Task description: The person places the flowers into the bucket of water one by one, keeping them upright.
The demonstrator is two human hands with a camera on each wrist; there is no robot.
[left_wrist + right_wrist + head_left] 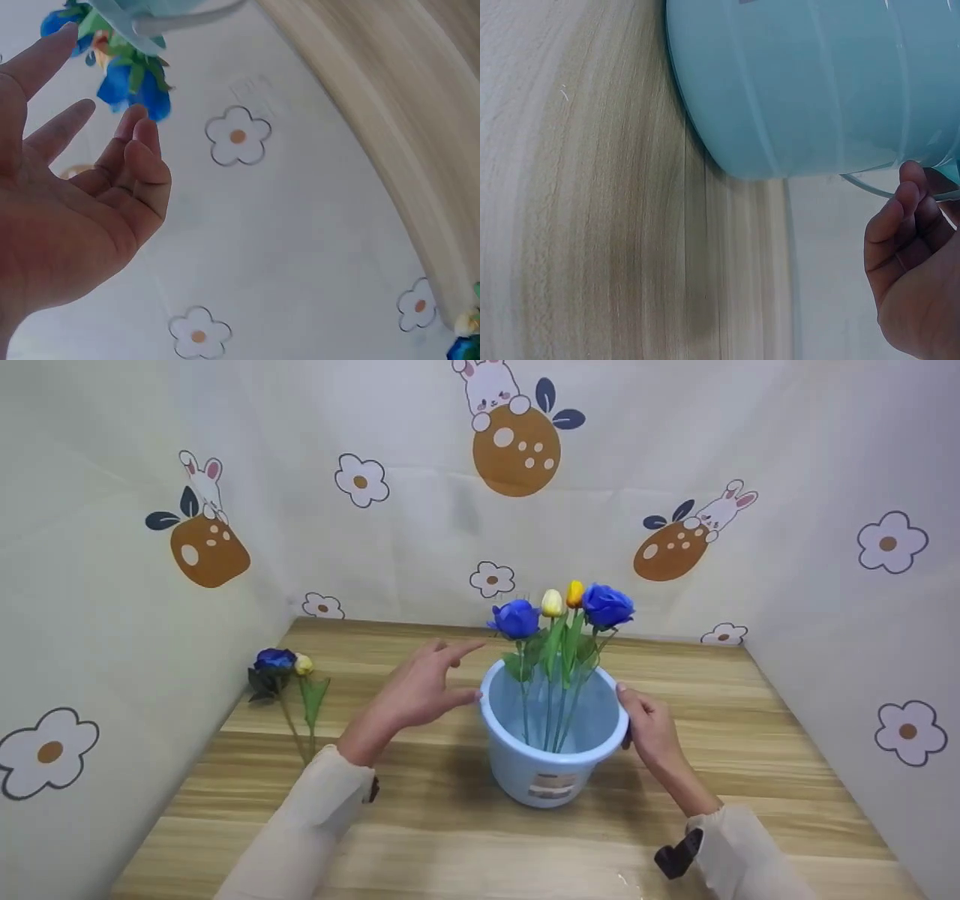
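Observation:
A light blue plastic bucket (517, 772) stands on the wooden table. Inside it are two blue roses (516, 619) (608, 606), a cream tulip (552, 603) and an orange-yellow tulip (575, 594), their stems leaning within. My right hand (651, 727) grips the bucket's right rim, thumb on top and fingers curled beneath; the right wrist view shows those fingers (907, 217) under the edge. To the left, my left hand (424, 686) is held with fingers spread, its thumb tip right at the rim. Nothing lies in its palm in the left wrist view.
On the table's left side lie a dark blue rose (274, 660) and a pale yellow tulip (304, 664), stems pointing toward me. Fabric walls (420, 555) printed with rabbits and flowers enclose the wooden table (450, 847) at the back and both sides.

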